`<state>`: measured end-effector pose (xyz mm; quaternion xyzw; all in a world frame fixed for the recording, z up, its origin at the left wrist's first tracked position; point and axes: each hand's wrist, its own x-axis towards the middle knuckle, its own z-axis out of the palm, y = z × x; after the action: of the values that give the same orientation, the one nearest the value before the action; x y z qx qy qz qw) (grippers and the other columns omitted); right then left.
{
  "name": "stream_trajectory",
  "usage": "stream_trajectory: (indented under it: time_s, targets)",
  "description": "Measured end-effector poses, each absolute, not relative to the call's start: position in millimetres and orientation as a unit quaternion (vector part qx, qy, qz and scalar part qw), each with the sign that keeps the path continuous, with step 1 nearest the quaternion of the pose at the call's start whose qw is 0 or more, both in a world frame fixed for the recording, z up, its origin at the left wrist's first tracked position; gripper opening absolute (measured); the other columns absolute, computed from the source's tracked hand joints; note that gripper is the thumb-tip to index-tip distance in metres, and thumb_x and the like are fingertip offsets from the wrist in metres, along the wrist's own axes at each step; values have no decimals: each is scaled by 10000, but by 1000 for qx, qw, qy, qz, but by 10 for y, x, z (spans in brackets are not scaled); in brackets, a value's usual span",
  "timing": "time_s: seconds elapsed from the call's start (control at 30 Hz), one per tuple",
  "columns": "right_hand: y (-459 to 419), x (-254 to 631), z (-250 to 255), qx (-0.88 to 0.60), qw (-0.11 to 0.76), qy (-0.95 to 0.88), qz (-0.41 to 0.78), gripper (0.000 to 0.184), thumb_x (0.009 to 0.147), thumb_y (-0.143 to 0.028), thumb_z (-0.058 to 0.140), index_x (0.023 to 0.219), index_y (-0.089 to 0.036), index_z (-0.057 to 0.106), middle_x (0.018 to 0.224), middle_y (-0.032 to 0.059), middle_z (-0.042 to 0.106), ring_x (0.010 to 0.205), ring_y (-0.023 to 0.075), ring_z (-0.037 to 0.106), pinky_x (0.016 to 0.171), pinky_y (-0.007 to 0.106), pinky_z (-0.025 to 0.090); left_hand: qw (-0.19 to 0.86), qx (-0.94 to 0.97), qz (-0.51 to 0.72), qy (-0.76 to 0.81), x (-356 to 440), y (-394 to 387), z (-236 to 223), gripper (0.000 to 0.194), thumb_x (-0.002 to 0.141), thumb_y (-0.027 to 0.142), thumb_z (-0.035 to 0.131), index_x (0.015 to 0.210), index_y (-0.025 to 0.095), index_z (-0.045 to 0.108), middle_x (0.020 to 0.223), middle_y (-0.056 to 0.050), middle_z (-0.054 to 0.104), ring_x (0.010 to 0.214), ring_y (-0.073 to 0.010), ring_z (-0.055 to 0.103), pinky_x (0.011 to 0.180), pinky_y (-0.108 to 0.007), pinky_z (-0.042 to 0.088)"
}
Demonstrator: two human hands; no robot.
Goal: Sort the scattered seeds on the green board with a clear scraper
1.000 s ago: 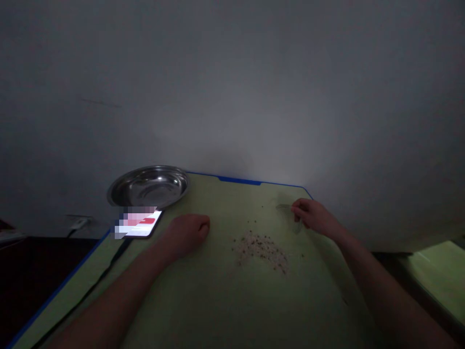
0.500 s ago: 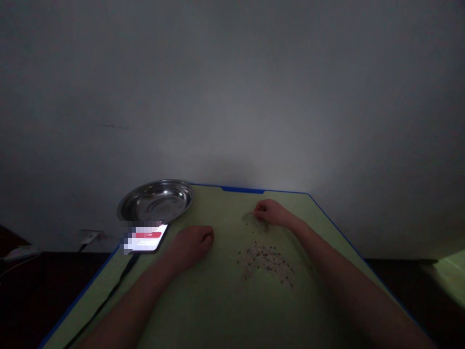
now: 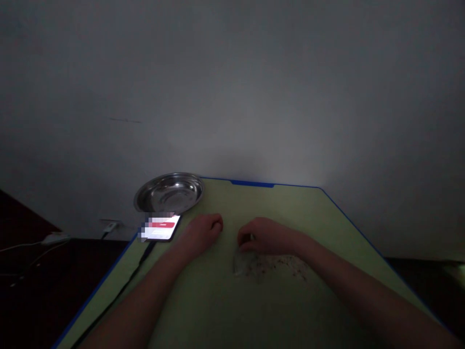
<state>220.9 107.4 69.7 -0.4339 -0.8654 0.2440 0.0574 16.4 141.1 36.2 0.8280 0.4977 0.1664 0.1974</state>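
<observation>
My right hand (image 3: 267,235) pinches a small, see-through plastic bag (image 3: 241,264) by its upper edge. The bag hangs over the left part of a spread of pale grains mixed with dark bits (image 3: 286,264) on the table; whether anything is inside it is too dim to tell. Part of the spread is hidden behind the bag and hand. To the left, my left hand (image 3: 203,232) rests on the tabletop in a loose fist, thumb against the curled fingers, with nothing seen in it. It lies near the phone and the steel basin.
A shiny steel basin (image 3: 170,194) stands at the table's back left corner. In front of it lies a lit phone (image 3: 162,228), with a black strap or cable (image 3: 123,283) running toward me. The pale green table (image 3: 218,310) has blue edges and meets a grey wall (image 3: 254,97).
My right hand has come nearer and a little left, bringing the plastic bag from behind the grains to over them. My left hand keeps its loose fist. The view has shifted slightly.
</observation>
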Motion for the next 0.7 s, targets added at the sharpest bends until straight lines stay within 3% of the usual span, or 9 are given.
stream_trajectory:
  time_s: [0.13, 0.37, 0.57, 0.7]
  targets:
    - [988, 2281, 756, -425, 61, -868, 250, 100, 771, -192, 645, 826, -207, 727, 761, -7, 724, 653, 117, 616, 593, 206, 415, 208, 817, 207, 496, 157, 1376, 431, 220, 773, 203, 377, 685, 196, 579, 664, 5, 611, 636, -140, 541, 608, -266, 381]
    - [1183, 2231, 794, -456, 150, -856, 194, 135, 835, -197, 581, 865, -166, 709, 805, 44, 715, 675, 139, 605, 634, 246, 431, 139, 741, 439, 489, -19, 1306, 701, 235, 747, 201, 359, 684, 196, 584, 660, -4, 612, 623, -138, 529, 608, -271, 414]
    - [1228, 1461, 718, -397, 172, -888, 157, 130, 834, -200, 577, 867, -185, 702, 833, 46, 716, 736, 169, 619, 681, 274, 429, 80, 701, 472, 529, -135, 1247, 779, 228, 759, 228, 352, 673, 213, 562, 627, -3, 593, 605, -144, 528, 571, -273, 406]
    - [1216, 1107, 666, -347, 170, -913, 132, 201, 876, -174, 489, 897, -186, 689, 975, 66, 710, 848, 189, 616, 743, 285, 427, 59, 692, 478, 538, -161, 1234, 791, 226, 746, 208, 353, 658, 216, 561, 660, -7, 620, 617, -144, 541, 553, -269, 401]
